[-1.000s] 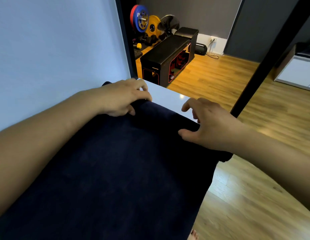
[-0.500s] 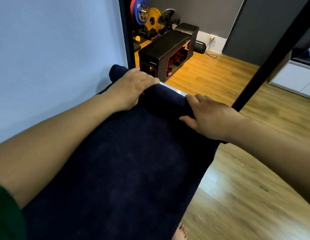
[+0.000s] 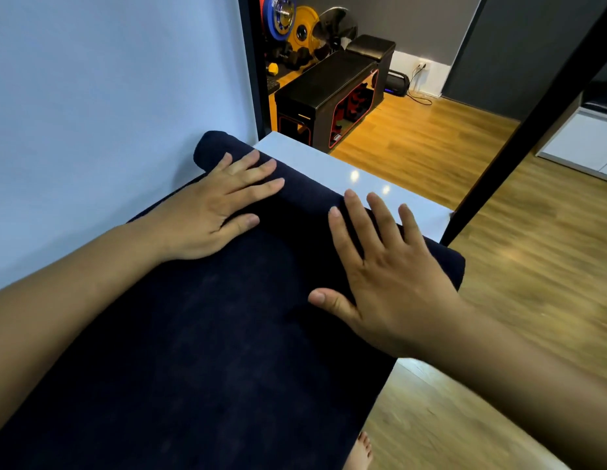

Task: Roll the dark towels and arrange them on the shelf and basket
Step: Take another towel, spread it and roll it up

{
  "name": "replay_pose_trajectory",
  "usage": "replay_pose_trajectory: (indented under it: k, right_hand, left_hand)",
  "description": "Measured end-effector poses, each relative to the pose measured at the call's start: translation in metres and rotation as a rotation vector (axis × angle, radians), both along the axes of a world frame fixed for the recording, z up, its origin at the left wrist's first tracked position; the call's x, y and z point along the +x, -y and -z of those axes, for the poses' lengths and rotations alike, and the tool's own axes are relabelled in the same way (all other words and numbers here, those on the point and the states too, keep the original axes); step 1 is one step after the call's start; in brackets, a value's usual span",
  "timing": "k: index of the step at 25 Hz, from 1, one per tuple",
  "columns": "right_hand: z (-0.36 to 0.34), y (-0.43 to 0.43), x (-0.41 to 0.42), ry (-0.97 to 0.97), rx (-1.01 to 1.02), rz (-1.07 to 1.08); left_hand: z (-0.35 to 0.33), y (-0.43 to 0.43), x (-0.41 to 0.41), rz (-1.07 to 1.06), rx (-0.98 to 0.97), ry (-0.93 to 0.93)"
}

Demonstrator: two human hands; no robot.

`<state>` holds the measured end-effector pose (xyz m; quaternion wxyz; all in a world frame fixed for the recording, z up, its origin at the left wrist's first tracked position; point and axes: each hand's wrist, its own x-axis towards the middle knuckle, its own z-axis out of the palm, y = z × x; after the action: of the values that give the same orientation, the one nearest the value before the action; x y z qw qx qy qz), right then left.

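A dark navy towel (image 3: 227,334) lies lengthwise on the white counter (image 3: 329,164), its left edge close along the pale blue wall (image 3: 108,96). The far end of it is wound up into a thick roll (image 3: 305,195) that lies across the counter, with a strip of bare glossy white showing beyond it. The rest of the towel is spread flat toward the person.

Both bare hands rest on that roll. The left grip (image 3: 210,212) lies flat over the roll's left part, fingers straight and spread apart, thumb down at the seam where roll meets flat cloth. The right grip (image 3: 390,283) lies flat near the roll's right end, fingers likewise straight and splayed, the tips reaching over the top of the roll, the thumb on the flat cloth. Neither one is curled round anything (palms down, pressing only).

The roll's right end sits at the counter's edge, just beside a slanting black post (image 3: 519,137). Below is a wooden floor (image 3: 532,300), with a bare foot (image 3: 361,451) at the bottom edge. Farther off stand a black bench (image 3: 325,83) and coloured weight plates (image 3: 281,15).
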<state>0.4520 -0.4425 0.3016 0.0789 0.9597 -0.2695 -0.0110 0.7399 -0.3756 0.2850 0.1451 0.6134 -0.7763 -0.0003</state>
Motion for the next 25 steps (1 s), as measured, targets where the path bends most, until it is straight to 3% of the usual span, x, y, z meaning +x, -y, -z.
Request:
replay_pose_trajectory:
  k: [3, 8, 11, 13, 16, 18, 25]
  right_hand:
    - [0.007, -0.032, 0.003, 0.1, 0.012, -0.013]
    - [0.014, -0.064, 0.008, 0.19, 0.026, -0.034]
    - [-0.009, -0.04, 0.012, 0.254, -0.035, -0.069]
    - [-0.028, -0.012, 0.017, 0.28, 0.056, -0.013]
    - [-0.031, 0.022, 0.022, 0.084, 0.176, 0.152]
    - [-0.027, 0.043, 0.022, 0.003, 0.177, 0.15]
    - [-0.024, 0.08, 0.018, -0.134, -0.086, 0.137]
  left_hand:
    - [0.004, -0.02, -0.006, -0.07, -0.096, 0.017]
    - [-0.018, 0.007, -0.013, -0.009, -0.202, 0.342]
    - [-0.021, 0.022, -0.01, 0.077, -0.049, 0.251]
    - [-0.017, 0.03, -0.011, 0.09, -0.013, 0.209]
    - [-0.013, 0.046, -0.018, 0.078, -0.038, 0.197]
    - [-0.013, 0.065, -0.024, 0.062, -0.053, 0.189]
    - [-0.001, 0.097, -0.033, 0.001, -0.15, 0.168]
